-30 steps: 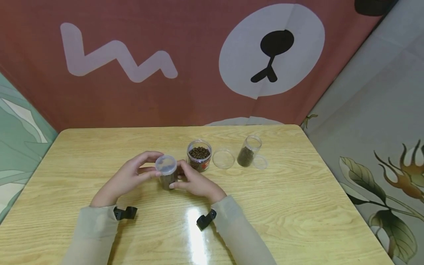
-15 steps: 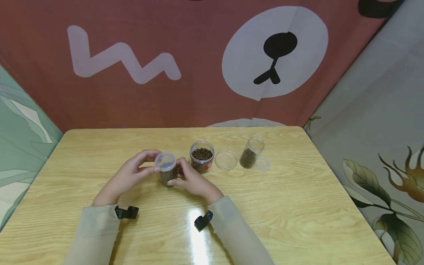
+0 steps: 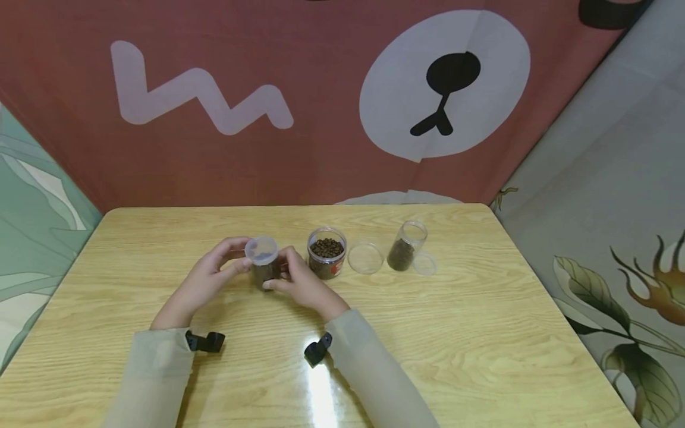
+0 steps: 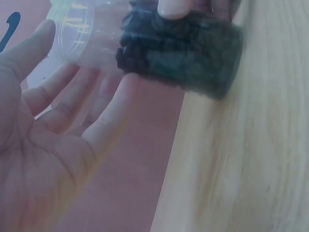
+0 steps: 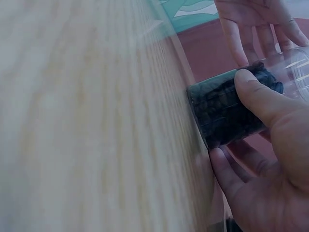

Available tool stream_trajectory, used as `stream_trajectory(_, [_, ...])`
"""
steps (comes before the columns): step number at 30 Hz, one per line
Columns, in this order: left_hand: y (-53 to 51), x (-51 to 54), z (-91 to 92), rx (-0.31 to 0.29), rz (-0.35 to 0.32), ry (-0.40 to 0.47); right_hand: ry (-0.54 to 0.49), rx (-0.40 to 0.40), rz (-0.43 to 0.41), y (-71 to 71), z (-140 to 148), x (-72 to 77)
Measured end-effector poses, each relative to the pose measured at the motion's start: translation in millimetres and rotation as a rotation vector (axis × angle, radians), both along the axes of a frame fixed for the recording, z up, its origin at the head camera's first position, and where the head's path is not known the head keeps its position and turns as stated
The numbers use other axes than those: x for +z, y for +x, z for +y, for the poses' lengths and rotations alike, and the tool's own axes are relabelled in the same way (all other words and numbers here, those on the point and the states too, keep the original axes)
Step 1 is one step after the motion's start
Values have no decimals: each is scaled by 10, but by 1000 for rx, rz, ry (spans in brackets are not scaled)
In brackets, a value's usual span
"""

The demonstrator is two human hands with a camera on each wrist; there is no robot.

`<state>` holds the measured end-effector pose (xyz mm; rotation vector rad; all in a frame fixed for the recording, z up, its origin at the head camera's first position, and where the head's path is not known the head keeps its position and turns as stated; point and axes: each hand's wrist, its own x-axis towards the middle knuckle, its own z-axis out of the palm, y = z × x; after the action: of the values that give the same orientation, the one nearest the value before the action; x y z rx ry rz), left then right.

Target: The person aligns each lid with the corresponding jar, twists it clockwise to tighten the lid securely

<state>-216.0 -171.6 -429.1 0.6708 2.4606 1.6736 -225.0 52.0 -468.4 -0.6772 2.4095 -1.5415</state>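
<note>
A clear plastic jar (image 3: pixel 266 273), partly filled with dark pieces, stands nearly upright between both hands. Its translucent lid (image 3: pixel 261 249) covers the top. My right hand (image 3: pixel 307 287) grips the lower body, thumb on the near side, as the right wrist view of the jar (image 5: pixel 224 104) shows. At the upper part, my left hand (image 3: pixel 206 276) holds the lid's rim with its thumb, and its fingers reach round the far side. In the left wrist view the jar's base (image 4: pixel 227 63) is close to the table; whether they touch I cannot tell.
Right of the hands stands an uncovered jar (image 3: pixel 327 267) of brown beans or pellets. A round clear lid (image 3: pixel 365 258) lies beside it. Farther right are a taller uncovered jar (image 3: pixel 401 254) with dark contents and a smaller lid (image 3: pixel 425 264). All are on the wooden table (image 3: pixel 481 333).
Both hands and the jar between them have shifted slightly left and toward the table's far edge. The head view has also shifted a little. The other jars and lids stay put.
</note>
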Motion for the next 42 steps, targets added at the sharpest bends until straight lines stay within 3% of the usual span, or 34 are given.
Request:
stream_trajectory(8, [-11,-6,9,53,21,70,4,-41,-1,-82,-106,-2])
stream_trajectory(14, [-17,-9,22,104,-5,80,6,-67,-3,-109,-168,0])
stream_trajectory(20, [-15,3,29,114,-40,101,8,-83,8,-144,-210,-14])
stream_trajectory(42, [-11,-12,29,144,-13,108,-29,-152,-3,-139,-303,-35])
